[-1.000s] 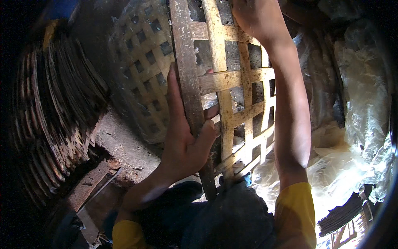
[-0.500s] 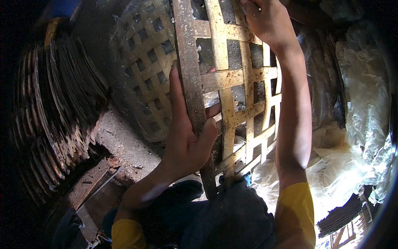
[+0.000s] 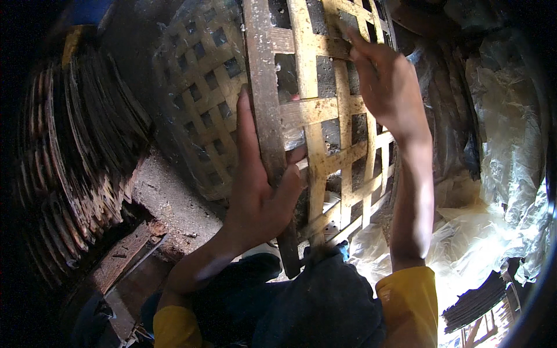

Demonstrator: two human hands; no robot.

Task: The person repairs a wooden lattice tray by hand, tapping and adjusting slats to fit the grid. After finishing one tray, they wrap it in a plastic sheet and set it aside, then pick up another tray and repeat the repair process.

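A woven tray of pale slats, speckled with dark spots, stands tilted up before me, bordered on the left by a dark wooden bar. My left hand is closed on that bar, thumb in front, some fingers showing through the gaps from behind. My right hand is at the upper right of the lattice, index finger reaching toward a slat and the others bent. Its fingertips are blurred, so I cannot tell whether they grip or only touch.
Another lattice tray, seemingly under clear plastic, leans behind on the left. A stack of thin, worn boards lines the far left, with broken wood below it. Crumpled translucent plastic sheeting fills the right, near dark scraps at lower right.
My right hand has moved down from the top of the lattice, and its fingers now show. The lattice's top has shifted slightly right. My left hand keeps its hold on the bar.
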